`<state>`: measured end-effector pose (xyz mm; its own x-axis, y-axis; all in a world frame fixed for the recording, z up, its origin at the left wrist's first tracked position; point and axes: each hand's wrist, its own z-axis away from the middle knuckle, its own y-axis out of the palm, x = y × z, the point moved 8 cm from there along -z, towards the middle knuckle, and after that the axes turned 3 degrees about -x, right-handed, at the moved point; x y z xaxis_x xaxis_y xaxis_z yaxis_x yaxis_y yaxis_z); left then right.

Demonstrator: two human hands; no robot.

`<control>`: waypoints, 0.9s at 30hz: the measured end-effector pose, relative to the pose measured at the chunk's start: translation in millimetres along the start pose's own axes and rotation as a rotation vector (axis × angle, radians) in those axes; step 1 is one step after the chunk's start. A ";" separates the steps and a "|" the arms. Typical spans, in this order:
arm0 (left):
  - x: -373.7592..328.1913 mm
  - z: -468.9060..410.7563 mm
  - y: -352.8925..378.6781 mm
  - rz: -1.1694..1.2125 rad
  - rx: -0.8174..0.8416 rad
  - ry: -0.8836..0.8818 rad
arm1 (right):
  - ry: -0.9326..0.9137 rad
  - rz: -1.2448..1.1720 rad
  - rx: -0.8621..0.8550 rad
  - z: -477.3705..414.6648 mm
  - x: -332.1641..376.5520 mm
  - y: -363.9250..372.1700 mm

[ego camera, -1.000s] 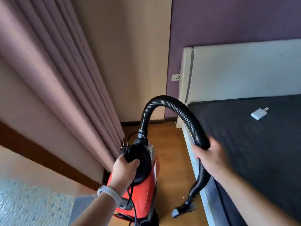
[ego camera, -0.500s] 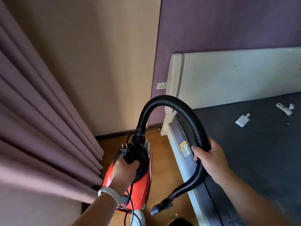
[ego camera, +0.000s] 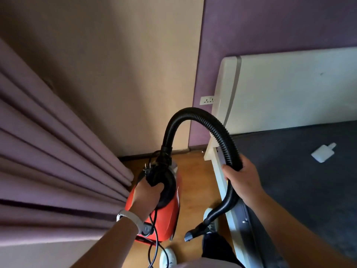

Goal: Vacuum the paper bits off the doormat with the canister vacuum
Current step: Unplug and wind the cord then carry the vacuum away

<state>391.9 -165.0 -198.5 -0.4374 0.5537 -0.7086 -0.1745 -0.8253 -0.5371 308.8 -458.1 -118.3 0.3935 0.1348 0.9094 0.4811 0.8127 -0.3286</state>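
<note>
A red canister vacuum hangs above the wooden floor, carried by its black top handle, which my left hand grips. Its black ribbed hose arches up and over to the right. My right hand grips the hose lower down, beside the bed frame. The black nozzle dangles below that hand, near my feet. The power cord and its plug hang loose by the handle. No doormat or paper bits are in view.
Pleated mauve curtains fill the left side. A bed with a cream headboard and dark mattress stands on the right, a small white adapter on it. A wall socket sits beside the headboard. A narrow wooden floor strip runs between.
The view has turned right and moved toward the corner, so the wall and headboard loom closer. Both hands keep the same grips on the vacuum handle and hose.
</note>
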 end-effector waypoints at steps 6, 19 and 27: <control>-29.5 -32.4 24.4 -0.121 -0.067 -0.022 | 0.026 -0.023 0.125 -80.7 -12.8 5.7; 19.3 -149.1 122.8 -0.045 -0.031 -0.182 | 0.116 0.057 0.272 -229.4 -78.9 80.1; 110.3 -235.0 210.6 0.001 -0.010 -0.264 | 0.027 0.254 0.302 -310.7 -133.6 152.9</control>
<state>514.2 -251.6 -497.3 -0.6527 0.5036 -0.5660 -0.1656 -0.8238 -0.5421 573.2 -527.9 -369.3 0.4930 0.3412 0.8003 0.1154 0.8861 -0.4489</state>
